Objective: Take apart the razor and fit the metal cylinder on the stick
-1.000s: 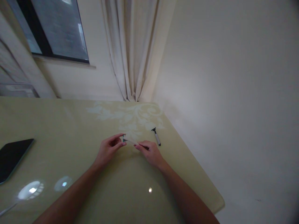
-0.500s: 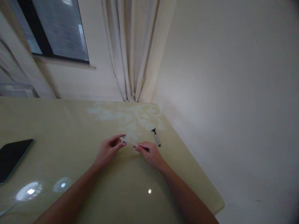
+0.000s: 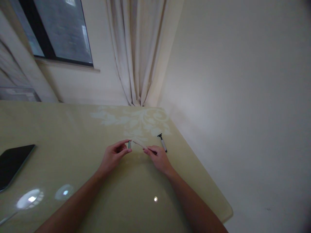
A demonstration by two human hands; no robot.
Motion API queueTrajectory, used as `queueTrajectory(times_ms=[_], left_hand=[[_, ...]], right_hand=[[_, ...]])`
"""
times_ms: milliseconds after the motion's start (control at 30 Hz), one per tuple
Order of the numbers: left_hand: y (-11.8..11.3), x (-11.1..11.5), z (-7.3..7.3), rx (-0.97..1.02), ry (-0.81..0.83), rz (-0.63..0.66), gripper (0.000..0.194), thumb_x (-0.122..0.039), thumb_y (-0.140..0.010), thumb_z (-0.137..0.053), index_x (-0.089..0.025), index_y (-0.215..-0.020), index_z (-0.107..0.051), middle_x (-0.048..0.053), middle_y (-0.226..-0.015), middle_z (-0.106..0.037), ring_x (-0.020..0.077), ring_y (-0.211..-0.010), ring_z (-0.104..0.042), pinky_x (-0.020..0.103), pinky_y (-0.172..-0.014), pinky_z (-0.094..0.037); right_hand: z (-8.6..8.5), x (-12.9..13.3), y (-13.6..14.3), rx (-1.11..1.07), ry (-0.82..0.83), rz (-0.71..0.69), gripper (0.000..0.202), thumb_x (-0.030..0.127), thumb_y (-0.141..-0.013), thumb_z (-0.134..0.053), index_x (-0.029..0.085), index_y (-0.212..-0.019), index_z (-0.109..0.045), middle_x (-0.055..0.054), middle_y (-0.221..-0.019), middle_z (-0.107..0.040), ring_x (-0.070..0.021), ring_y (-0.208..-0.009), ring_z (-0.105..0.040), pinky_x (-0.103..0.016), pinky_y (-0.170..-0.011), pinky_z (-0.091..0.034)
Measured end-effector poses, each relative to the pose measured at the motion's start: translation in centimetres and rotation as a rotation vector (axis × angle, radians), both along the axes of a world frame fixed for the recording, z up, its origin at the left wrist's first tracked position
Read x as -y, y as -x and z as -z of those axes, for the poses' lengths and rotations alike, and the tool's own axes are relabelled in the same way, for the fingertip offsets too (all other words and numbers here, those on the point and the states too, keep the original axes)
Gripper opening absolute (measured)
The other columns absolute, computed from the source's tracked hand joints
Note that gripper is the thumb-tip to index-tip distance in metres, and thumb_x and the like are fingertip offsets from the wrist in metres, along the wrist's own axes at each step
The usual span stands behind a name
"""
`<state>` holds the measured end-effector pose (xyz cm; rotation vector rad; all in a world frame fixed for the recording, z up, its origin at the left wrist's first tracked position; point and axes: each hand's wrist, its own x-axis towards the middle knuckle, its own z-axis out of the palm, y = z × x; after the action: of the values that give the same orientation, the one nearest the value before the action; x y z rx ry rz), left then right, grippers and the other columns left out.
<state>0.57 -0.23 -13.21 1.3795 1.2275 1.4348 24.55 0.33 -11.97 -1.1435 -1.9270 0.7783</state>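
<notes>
Between the thumb and fingertips of my left hand (image 3: 113,156) a small razor cartridge (image 3: 129,144) with a greenish edge is held upright. My right hand (image 3: 157,158) is closed on a slim pale brush-like stick (image 3: 140,144), which slants up and left. Its far tip is beside the cartridge's upper end; whether the two touch I cannot tell. Just beyond the right hand a razor handle (image 3: 163,143), black and grey with a T-shaped top, lies on the table.
Both forearms rest above a glossy pale-green table (image 3: 116,200), its right edge slanting along a white wall (image 3: 243,113). A dark tablet (image 3: 14,163) lies at the left, with a white cable (image 3: 8,218) nearer me. Curtains (image 3: 139,51) hang behind the table.
My right hand has shifted slightly right, and the stick's tip has risen from the cartridge's lower part to its upper end. My left hand stays almost still.
</notes>
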Motion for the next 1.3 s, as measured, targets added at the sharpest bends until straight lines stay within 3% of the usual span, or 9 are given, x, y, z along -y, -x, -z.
queueTrajectory(times_ms=[167, 367, 467, 567, 700, 900, 1100, 1300], left_hand=[[-0.03, 0.1, -0.02, -0.01, -0.004, 0.016, 0.048, -0.042, -0.068, -0.088, -0.018, -0.11, -0.084, -0.004, -0.065, -0.059, 0.012, -0.06, -0.052, 0.023, -0.058, -0.04], [-0.05, 0.08, 0.08, -0.025, 0.0, 0.007, 0.047, -0.042, -0.068, -0.089, -0.018, -0.108, -0.084, -0.003, -0.066, -0.06, 0.012, -0.06, -0.053, 0.023, -0.058, -0.041], [-0.03, 0.0, 0.27, -0.025, -0.007, 0.005, 0.048, -0.042, -0.068, -0.089, -0.018, -0.109, -0.084, -0.004, -0.065, -0.06, 0.0116, -0.059, -0.052, 0.023, -0.057, -0.04], [-0.04, -0.03, 0.37, -0.018, -0.006, 0.006, 0.048, -0.042, -0.068, -0.089, -0.017, -0.108, -0.084, -0.004, -0.065, -0.059, 0.0114, -0.059, -0.051, 0.023, -0.057, -0.04], [-0.07, 0.0, 0.38, 0.001, -0.008, -0.001, 0.048, -0.042, -0.067, -0.09, -0.018, -0.107, -0.084, -0.004, -0.066, -0.059, 0.0115, -0.06, -0.052, 0.023, -0.057, -0.04], [0.08, 0.09, 0.48, -0.039, -0.007, 0.013, 0.049, -0.043, -0.069, -0.089, -0.017, -0.111, -0.083, -0.004, -0.066, -0.058, 0.0117, -0.06, -0.051, 0.023, -0.057, -0.04], [0.04, 0.07, 0.39, -0.044, -0.02, 0.009, 0.048, -0.045, -0.07, -0.088, -0.019, -0.11, -0.083, -0.004, -0.066, -0.058, 0.0116, -0.06, -0.051, 0.023, -0.057, -0.04], [0.01, 0.01, 0.52, -0.028, -0.013, -0.003, 0.05, -0.045, -0.067, -0.09, -0.018, -0.109, -0.084, -0.004, -0.065, -0.058, 0.0111, -0.059, -0.05, 0.023, -0.057, -0.039]], right_hand=[[-0.08, 0.38, 0.38, -0.041, 0.01, -0.082, 0.032, 0.045, -0.101, -0.066, 0.02, -0.101, -0.086, -0.004, -0.079, -0.073, -0.0169, -0.072, -0.059, -0.028, -0.069, -0.041], [0.18, -0.22, -0.12, -0.021, 0.006, 0.045, 0.032, 0.044, -0.1, -0.067, 0.019, -0.093, -0.085, -0.005, -0.078, -0.074, -0.0184, -0.072, -0.06, -0.028, -0.068, -0.041], [0.18, -0.03, 0.07, -0.068, 0.002, -0.001, 0.03, 0.044, -0.1, -0.067, 0.02, -0.095, -0.085, -0.005, -0.08, -0.074, -0.018, -0.073, -0.061, -0.028, -0.068, -0.041], [0.16, 0.14, 0.31, -0.036, -0.016, -0.032, 0.032, 0.044, -0.101, -0.067, 0.02, -0.088, -0.083, -0.003, -0.073, -0.069, -0.0168, -0.07, -0.057, -0.028, -0.066, -0.039], [0.15, -0.29, -0.1, 0.0, -0.02, 0.072, 0.039, 0.046, -0.101, -0.066, 0.018, -0.076, -0.079, -0.001, -0.065, -0.062, -0.016, -0.065, -0.052, -0.028, -0.062, -0.035], [0.02, 0.14, 0.44, -0.029, -0.032, -0.012, 0.037, 0.046, -0.101, -0.066, 0.019, -0.081, -0.08, -0.002, -0.07, -0.065, -0.0163, -0.068, -0.055, -0.028, -0.065, -0.037], [0.28, -0.07, 0.22, -0.012, -0.035, 0.098, 0.032, 0.041, -0.099, -0.069, 0.018, -0.08, -0.081, -0.002, -0.069, -0.066, -0.0166, -0.066, -0.054, -0.028, -0.064, -0.036], [0.01, 0.34, 0.65, -0.025, -0.036, 0.014, 0.036, 0.043, -0.101, -0.066, 0.019, -0.079, -0.08, -0.003, -0.069, -0.067, -0.0165, -0.067, -0.055, -0.029, -0.065, -0.038]])
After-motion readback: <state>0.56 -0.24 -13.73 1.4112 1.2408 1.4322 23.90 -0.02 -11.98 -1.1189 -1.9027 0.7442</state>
